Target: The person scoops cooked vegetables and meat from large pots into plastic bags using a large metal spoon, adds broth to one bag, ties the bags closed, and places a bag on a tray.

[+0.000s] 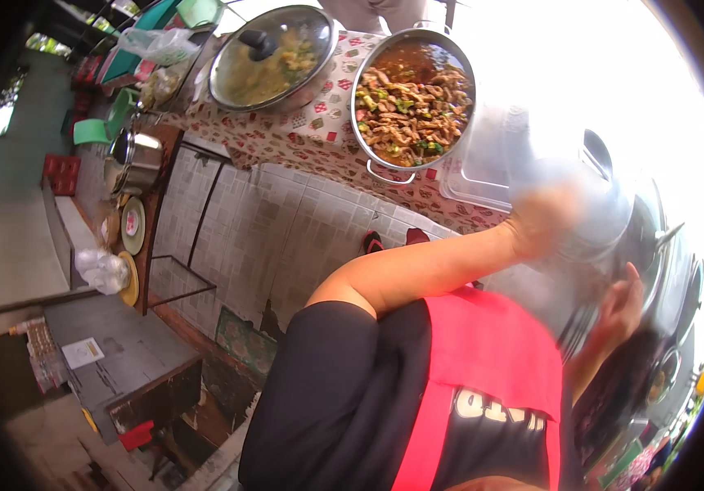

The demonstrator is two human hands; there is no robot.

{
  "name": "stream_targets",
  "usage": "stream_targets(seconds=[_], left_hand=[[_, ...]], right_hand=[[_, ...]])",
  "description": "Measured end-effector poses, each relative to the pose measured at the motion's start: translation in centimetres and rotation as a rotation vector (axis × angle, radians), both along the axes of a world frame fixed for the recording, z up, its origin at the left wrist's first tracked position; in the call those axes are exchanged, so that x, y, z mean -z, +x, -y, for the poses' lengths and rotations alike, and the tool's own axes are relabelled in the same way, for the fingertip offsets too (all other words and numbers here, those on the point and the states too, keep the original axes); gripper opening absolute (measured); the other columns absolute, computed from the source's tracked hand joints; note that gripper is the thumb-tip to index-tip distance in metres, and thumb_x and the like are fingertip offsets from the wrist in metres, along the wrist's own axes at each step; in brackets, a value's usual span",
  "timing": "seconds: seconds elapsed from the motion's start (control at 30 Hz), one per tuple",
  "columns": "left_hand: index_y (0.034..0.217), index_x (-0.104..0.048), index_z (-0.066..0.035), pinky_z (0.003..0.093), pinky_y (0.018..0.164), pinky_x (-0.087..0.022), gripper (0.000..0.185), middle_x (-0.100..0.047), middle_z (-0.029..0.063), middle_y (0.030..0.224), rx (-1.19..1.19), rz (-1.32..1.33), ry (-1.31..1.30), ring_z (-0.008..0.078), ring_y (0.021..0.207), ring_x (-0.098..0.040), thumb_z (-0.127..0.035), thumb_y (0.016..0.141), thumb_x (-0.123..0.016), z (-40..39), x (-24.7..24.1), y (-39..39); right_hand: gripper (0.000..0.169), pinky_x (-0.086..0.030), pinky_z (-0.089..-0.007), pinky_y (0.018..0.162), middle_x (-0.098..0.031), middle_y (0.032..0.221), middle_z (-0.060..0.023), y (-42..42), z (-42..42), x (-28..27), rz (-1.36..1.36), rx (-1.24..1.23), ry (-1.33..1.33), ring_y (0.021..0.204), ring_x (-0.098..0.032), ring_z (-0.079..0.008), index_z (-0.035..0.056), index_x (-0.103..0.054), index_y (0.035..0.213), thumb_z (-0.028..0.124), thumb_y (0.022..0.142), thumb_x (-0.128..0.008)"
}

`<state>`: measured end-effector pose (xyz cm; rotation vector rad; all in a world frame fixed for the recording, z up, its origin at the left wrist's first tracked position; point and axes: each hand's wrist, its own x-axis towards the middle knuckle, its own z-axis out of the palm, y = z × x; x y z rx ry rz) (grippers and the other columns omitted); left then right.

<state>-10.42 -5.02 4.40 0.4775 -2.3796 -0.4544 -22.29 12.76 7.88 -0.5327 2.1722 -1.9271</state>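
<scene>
My left hand [547, 212] is strongly blurred, reached out to the right of the pot, against a hazy, translucent, plastic-looking thing [600, 215]. The blur hides its fingers and whether it grips this. Lower right, my right hand [620, 307] has a finger raised apart, with nothing visible in it. An oval metal pot [414, 101] of cooked meat strips, broccoli and reddish sauce stands uncovered on a patterned cloth [327, 129]. A clear plastic container or lid [480, 162] lies beside it. Left of the pot, a glass lid [278, 52] covers a pan of food.
At left, a shelf holds a steel pot [137, 162], a pale green plate [133, 226] and plastic bags [103, 270]. More bags [158, 44] lie upper left. Dark cookware [649, 245] stands at right in the glare. Someone's legs [376, 12] show beyond the cloth.
</scene>
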Motion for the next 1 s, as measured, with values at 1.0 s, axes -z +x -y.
stream_targets(seconds=[1.0], left_hand=[[0.076, -0.056, -0.003, 0.0319, 0.054, -0.045, 0.014, -0.056, 0.0104, 0.065, -0.743, -0.391, 0.543, 0.0212, 0.057, -0.056, -0.014, 0.085, -0.058, 11.9, 10.0, 60.3]], right_hand=[[0.025, -0.025, -0.0191, 0.038, -0.04, 0.05, 0.0053, 48.9, 26.0, 0.6, 0.1, -1.321, 0.109, 0.039, -0.033, -0.0021, -0.0008, -0.056, 0.087, 0.023, 0.093, -0.052]])
